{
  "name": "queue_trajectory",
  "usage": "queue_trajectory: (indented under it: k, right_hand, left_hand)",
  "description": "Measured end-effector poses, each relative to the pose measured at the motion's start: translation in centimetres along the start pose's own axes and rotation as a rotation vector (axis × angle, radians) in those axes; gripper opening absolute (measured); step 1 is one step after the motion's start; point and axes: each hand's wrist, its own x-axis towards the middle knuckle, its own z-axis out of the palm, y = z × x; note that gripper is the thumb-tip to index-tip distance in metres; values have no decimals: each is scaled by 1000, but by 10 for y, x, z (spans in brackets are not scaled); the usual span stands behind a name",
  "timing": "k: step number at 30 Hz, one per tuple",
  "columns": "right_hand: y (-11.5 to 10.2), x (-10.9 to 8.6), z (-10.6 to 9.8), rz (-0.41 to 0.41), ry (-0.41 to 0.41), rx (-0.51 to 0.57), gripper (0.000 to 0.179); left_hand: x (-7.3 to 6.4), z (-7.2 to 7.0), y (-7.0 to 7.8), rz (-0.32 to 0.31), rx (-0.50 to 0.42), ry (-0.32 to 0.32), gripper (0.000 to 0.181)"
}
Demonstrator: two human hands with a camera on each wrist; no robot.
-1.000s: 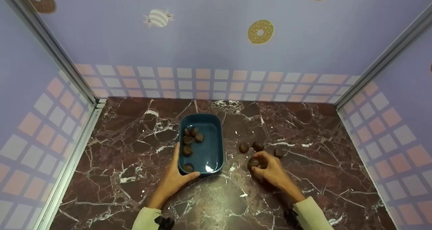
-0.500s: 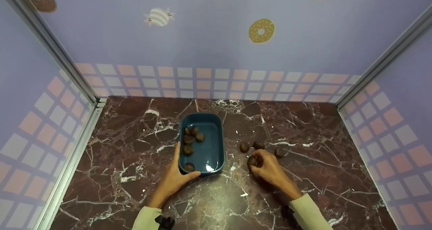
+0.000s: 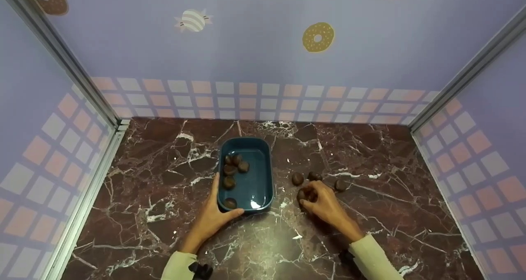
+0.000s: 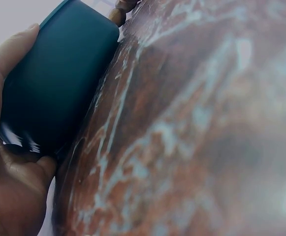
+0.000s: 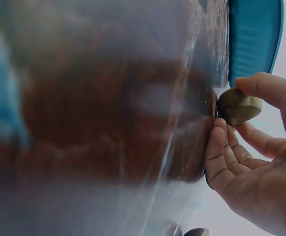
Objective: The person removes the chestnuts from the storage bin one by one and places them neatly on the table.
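A deep blue-green rectangular dish [image 3: 266, 173] stands left of the middle of the marble-patterned table, with several brown chestnuts [image 3: 229, 183] along its left side. My left hand [image 3: 214, 216] holds the dish's near left corner, thumb along the near wall and fingers along the left side; the left wrist view shows the dish wall [image 4: 59, 69] between them. To the right of the dish, my right hand [image 3: 324, 204] pinches a chestnut [image 5: 238, 105] between thumb and fingers, low over the tabletop. Its other fingers rest close to the table surface.
Three loose chestnuts lie just beyond my right hand: one on the left [image 3: 298, 179], a middle chestnut [image 3: 314, 176] and a right-hand chestnut [image 3: 340, 184]. Purple patterned panels enclose the table at the back [image 3: 263, 58] and both sides.
My right hand has shifted slightly left with its fingers round the chestnut. The left hand, the dish and the loose chestnuts stay in place.
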Motion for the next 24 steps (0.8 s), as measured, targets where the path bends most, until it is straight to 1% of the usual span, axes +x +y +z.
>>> queue_trajectory:
  k: [7,13,19,24]
  right_hand:
    - [0,1,-1,-5,6,-7,36]
    - [-7,-1,-10,-4,11,-15,41]
    - [-13,5,-18,-45,54,-64,40]
    - [-18,13,-18,-86,56,-41,37]
  left_hand:
    - [0,0,1,-1,-18,0,135]
    - [1,1,1,7,-5,2,135]
    - [0,1,0,18,-46,-5,135]
    - [0,0,-1,26,-56,-15,135]
